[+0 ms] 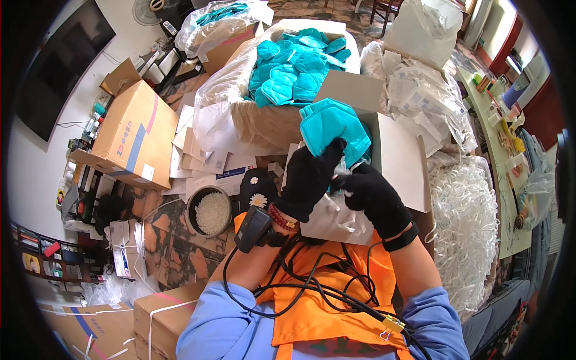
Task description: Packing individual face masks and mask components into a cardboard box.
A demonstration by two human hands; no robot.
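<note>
A teal face mask [336,129] is held up over an open white carton [399,162]. My left hand [309,180], in a black glove, grips the mask's lower left edge between thumb and fingers. Just below the mask, my right hand [378,201], also gloved in black, has its fingers curled closed. Something small and white shows at its fingertips, too little of it to name. White plastic film [336,219] lies in the near part of the carton. Beyond it stands a large plastic-lined box [258,123] heaped with teal masks [291,72].
White elastic loops [465,234] fill a container at my right, below bagged white packets [420,96]. At left are a brown carton [129,129] and a round tub of white pieces [211,211]. Black cables [312,282] cross my orange apron [336,312]. A long table [504,174] runs along the right.
</note>
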